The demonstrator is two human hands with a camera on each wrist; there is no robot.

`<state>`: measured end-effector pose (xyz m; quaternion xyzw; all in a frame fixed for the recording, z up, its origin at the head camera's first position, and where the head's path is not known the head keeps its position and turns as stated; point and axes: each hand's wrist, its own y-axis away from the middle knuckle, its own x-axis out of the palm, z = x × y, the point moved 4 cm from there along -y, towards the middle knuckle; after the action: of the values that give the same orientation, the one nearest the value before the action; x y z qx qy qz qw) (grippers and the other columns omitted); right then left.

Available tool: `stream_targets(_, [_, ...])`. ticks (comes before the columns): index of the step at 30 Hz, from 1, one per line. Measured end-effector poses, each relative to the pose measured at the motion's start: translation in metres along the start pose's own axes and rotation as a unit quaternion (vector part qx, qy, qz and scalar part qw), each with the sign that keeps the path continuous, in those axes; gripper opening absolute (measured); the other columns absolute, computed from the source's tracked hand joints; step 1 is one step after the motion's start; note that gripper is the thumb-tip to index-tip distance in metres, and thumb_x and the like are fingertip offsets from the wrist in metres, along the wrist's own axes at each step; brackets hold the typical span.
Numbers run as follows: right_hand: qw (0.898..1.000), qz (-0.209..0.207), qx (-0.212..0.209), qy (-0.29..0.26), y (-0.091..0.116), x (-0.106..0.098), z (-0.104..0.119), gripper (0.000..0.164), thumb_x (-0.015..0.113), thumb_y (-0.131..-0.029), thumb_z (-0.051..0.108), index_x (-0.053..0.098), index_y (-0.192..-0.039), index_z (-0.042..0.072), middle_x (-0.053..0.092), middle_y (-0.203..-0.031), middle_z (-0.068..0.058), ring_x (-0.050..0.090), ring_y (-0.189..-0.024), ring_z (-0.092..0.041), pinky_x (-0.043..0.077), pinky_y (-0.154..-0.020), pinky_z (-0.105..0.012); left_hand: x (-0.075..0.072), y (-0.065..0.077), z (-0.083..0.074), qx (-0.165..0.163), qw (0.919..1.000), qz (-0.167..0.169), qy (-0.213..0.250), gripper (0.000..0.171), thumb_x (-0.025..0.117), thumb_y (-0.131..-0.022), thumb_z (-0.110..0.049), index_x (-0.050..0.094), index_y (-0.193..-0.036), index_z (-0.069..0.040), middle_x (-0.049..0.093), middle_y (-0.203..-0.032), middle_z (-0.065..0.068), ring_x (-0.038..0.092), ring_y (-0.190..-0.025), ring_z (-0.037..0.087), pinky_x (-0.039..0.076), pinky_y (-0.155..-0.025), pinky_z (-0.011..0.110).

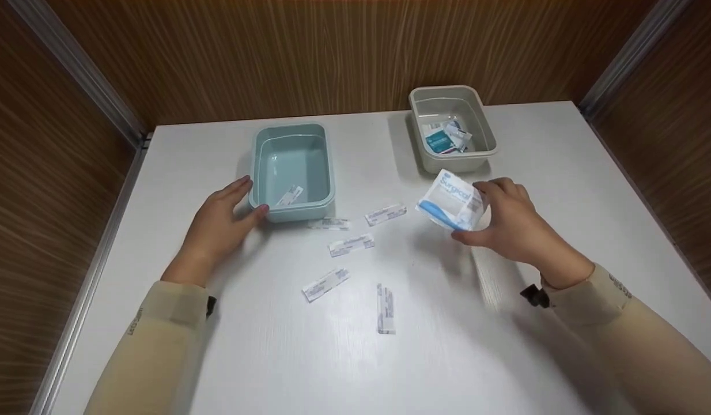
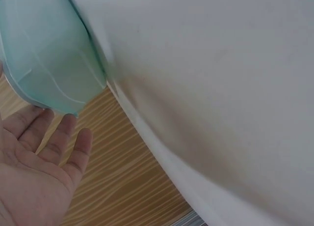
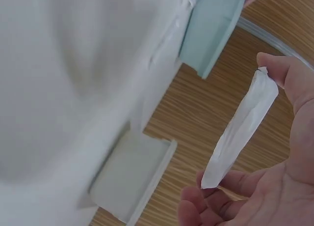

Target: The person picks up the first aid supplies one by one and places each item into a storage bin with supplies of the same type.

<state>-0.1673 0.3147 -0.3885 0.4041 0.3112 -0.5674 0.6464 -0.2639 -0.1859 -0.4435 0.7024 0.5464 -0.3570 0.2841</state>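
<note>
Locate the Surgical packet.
In the head view, the packet is right of centre, in the right grip, just below the beige bin in the image.

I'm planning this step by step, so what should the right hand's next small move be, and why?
I'd probably carry the Surgical packet over the beige bin: the right hand holds it close by, and that bin already contains packets, whereas the teal bin holds a narrow strip like those lying loose.

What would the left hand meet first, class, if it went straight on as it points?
The left hand would likely meet the teal bin first; they seem to touch, though depth is uncertain.
</note>
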Motion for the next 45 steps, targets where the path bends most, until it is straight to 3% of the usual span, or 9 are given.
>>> stream_targets(7, [0.999, -0.033, -0.008, -0.020, -0.023, -0.023, 0.008, 0.112, 0.097, -0.088, 0.046, 0.037, -0.173, 0.003, 0.034, -0.172, -0.030, 0.033, -0.151, -0.049, 0.047, -0.119, -0.072, 0.000, 0.000, 0.000, -0.004, 1.0000, 0.001, -0.001, 0.085, 0.063, -0.110, -0.065, 0.041, -0.176, -0.016, 0.034, -0.187, 0.003, 0.029, -0.175, 0.040, 0.024, -0.143, 0.063])
stream_targets(15, [0.998, -0.059, -0.004, -0.024, -0.065, -0.046, 0.003, 0.114, 0.094, -0.090, 0.049, 0.035, -0.174, -0.001, 0.036, -0.173, -0.032, 0.030, -0.157, -0.052, 0.036, -0.128, -0.073, 0.000, 0.001, -0.001, -0.009, 1.0000, 0.003, 0.001, 0.085, 0.064, -0.110, -0.064, 0.040, -0.177, -0.016, 0.033, -0.188, 0.002, 0.028, -0.175, 0.041, 0.024, -0.142, 0.065])
stream_targets(21, [0.996, -0.078, 0.027, -0.042, -0.107, -0.057, -0.007, 0.112, 0.091, -0.093, 0.051, 0.034, -0.175, 0.001, 0.037, -0.173, -0.030, 0.029, -0.159, -0.049, 0.034, -0.132, -0.069, -0.001, 0.001, 0.001, -0.006, 1.0000, 0.000, 0.000, 0.086, 0.063, -0.110, -0.065, 0.040, -0.177, -0.016, 0.034, -0.188, 0.003, 0.029, -0.175, 0.041, 0.024, -0.142, 0.065])
stream_targets(28, [0.993, -0.077, 0.078, -0.049, -0.148, -0.053, -0.019, 0.116, 0.087, -0.095, 0.055, 0.027, -0.179, 0.003, 0.031, -0.179, -0.027, 0.028, -0.162, -0.047, 0.035, -0.135, -0.065, 0.002, 0.004, 0.005, -0.010, 0.9999, 0.005, 0.002, 0.085, 0.064, -0.110, -0.064, 0.041, -0.176, -0.017, 0.034, -0.187, 0.003, 0.028, -0.175, 0.040, 0.024, -0.142, 0.064])
stream_targets(45, [0.992, -0.073, 0.103, -0.023, -0.167, -0.048, -0.035, 0.112, 0.084, -0.097, 0.055, 0.029, -0.177, 0.001, 0.035, -0.174, -0.029, 0.029, -0.156, -0.048, 0.032, -0.133, -0.065, 0.002, 0.008, 0.002, -0.010, 0.9999, 0.002, 0.003, 0.083, 0.064, -0.111, -0.062, 0.041, -0.176, -0.017, 0.035, -0.187, 0.003, 0.029, -0.175, 0.039, 0.025, -0.143, 0.063])
